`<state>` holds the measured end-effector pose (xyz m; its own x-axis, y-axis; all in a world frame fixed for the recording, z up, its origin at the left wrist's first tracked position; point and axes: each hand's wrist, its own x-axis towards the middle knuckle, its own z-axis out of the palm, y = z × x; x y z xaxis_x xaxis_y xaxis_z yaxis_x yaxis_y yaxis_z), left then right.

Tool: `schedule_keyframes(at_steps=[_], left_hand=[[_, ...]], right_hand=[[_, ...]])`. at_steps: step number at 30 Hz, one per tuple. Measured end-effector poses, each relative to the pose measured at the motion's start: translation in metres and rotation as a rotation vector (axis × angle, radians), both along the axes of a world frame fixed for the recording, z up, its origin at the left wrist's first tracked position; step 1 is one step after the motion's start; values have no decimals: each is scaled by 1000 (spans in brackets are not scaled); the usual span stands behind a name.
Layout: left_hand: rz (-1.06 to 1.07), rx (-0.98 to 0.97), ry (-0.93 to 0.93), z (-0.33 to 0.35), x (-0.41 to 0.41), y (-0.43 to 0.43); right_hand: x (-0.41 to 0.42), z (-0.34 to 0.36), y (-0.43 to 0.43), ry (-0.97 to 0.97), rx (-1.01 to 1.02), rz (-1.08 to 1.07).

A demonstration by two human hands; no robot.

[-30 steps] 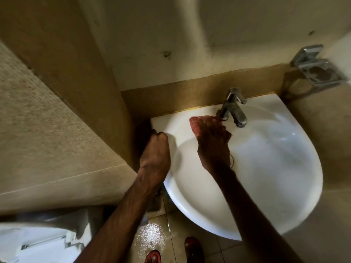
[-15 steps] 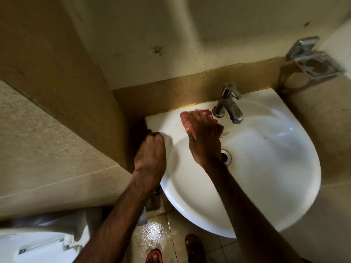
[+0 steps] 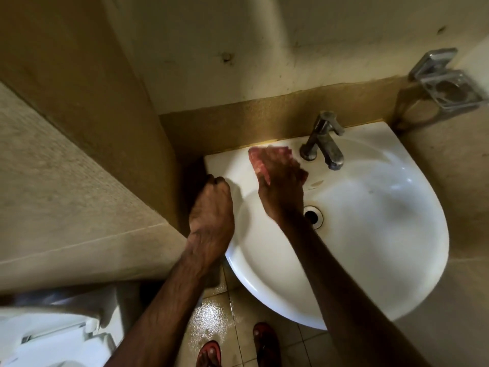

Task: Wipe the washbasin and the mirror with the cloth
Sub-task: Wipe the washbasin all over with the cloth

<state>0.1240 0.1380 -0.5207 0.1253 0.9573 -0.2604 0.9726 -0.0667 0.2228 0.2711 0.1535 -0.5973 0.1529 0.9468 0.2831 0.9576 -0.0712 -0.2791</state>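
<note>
The white washbasin (image 3: 370, 234) fills the right half of the head view. My right hand (image 3: 280, 189) presses a red cloth (image 3: 256, 161) flat onto the basin's back rim, just left of the metal tap (image 3: 324, 140). The cloth shows on both sides of my fingers and is blurred. My left hand (image 3: 211, 210) grips the basin's left rim with its fingers curled over the edge. The drain (image 3: 313, 215) lies beside my right wrist. No mirror is in view.
A metal soap holder (image 3: 447, 86) juts from the wall at the upper right. A tiled wall stands close on the left, with a white toilet (image 3: 53, 337) below it. My feet in red sandals (image 3: 209, 353) stand on a wet tiled floor.
My right hand has slid the cloth a little to the left along the back rim, away from the tap. My left hand has kept its grip on the rim.
</note>
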Motion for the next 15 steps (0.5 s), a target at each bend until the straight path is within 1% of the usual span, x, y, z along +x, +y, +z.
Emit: schedule_keyframes(at_steps=[1,4,7,8,10,11,13,15], left_hand=[[4,1,-24,-1,-1,0],[38,-3,-117,-2,-3,0],[96,24,-183,-9,-7,-4],[110,47,-203,-13,-8,-6],[133,81,-269,-22,-10,-11],[151,92,-314,-25,-11,-13],[209,92,-382,-29,-13,-21],[283,76,-374,-29,-15,-29]], right_hand=[[-5,2,-14,-1,29,79],[-14,0,-62,188,52,209],[-6,-7,-52,144,17,276],[-5,-4,-37,139,-23,255],[-12,5,-7,199,-84,146],[-18,8,3,227,-98,85],[-29,10,9,207,-87,-2],[-34,7,-4,191,-63,40]])
